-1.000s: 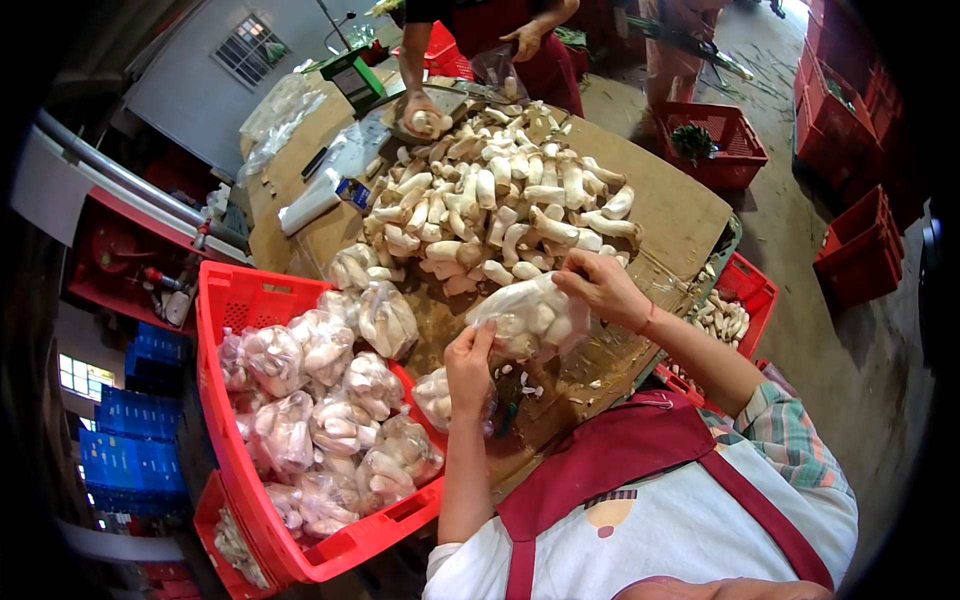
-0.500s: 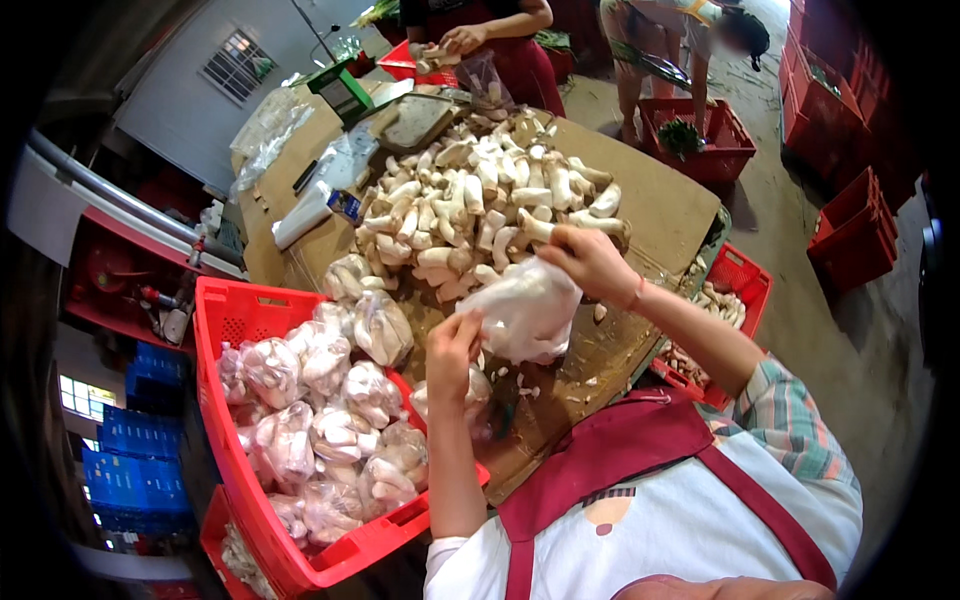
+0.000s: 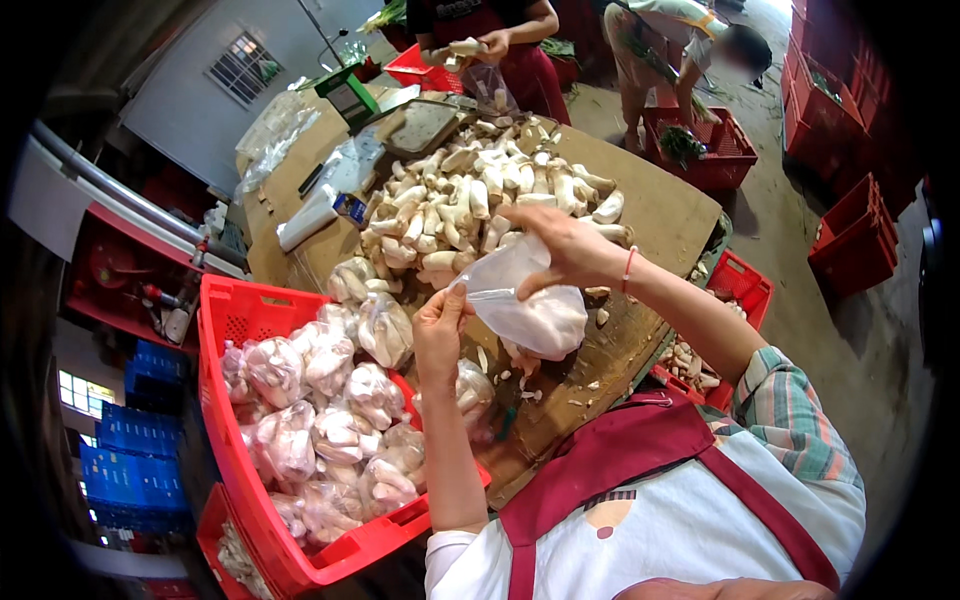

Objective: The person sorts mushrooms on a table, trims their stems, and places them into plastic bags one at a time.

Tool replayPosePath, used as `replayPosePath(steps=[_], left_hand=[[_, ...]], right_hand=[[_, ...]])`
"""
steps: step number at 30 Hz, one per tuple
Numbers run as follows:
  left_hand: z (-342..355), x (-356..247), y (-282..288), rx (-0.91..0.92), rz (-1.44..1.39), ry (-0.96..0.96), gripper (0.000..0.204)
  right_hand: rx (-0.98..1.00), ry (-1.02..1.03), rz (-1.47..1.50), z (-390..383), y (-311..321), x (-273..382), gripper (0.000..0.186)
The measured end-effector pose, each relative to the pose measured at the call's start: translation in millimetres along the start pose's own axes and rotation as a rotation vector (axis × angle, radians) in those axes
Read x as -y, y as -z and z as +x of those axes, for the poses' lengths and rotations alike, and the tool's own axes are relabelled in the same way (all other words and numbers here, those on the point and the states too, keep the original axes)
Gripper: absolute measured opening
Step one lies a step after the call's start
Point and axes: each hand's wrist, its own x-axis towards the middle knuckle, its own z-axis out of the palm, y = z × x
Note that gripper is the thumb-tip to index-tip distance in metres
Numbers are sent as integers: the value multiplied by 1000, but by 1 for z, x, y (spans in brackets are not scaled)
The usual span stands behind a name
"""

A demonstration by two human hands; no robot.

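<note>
A thin, clear plastic bag [image 3: 535, 315] hangs over the near part of the table, its mouth spread apart. Pale shapes show through its lower part, too hazy to make out. My left hand [image 3: 438, 325] pinches the bag's left edge between thumb and fingers. At the bag's right side, my right hand [image 3: 570, 250] is open, fingers stretched toward the mushrooms and thumb against the plastic. Just beyond the bag lies a big heap of king oyster mushrooms [image 3: 470, 195]. Under my left forearm, a filled bag of mushrooms [image 3: 470, 395] rests on the table.
To my left, a red crate [image 3: 225, 395] holds several filled mushroom bags. A roll of plastic bags [image 3: 308, 216] and a green scale [image 3: 347, 97] are on the far left of the table [image 3: 680, 215]. One co-worker handles mushrooms across it; another bends over a red crate [image 3: 735, 165].
My right hand has gone from pinching the bag to fingers spread beside it. The bag's mouth has widened. The far-right co-worker has shifted, now with long green stalks at the crate.
</note>
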Motion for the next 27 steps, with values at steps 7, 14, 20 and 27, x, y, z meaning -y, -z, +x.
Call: replayPosePath(steps=[7, 14, 20, 27], left_hand=[[-16, 68, -18, -173, 13, -114, 22], [-54, 178, -39, -87, 382, 39, 60], [-45, 177, -29, -68, 521, -32, 51], [-10, 147, -41, 23, 890, -513, 38]], right_hand=[[-95, -40, -68, 25, -2, -23, 16], [-282, -190, 261, 46, 41, -40, 12], [-634, -464, 718, -46, 118, -120, 22], [-1439, -566, 1338, -437, 163, -277, 15]])
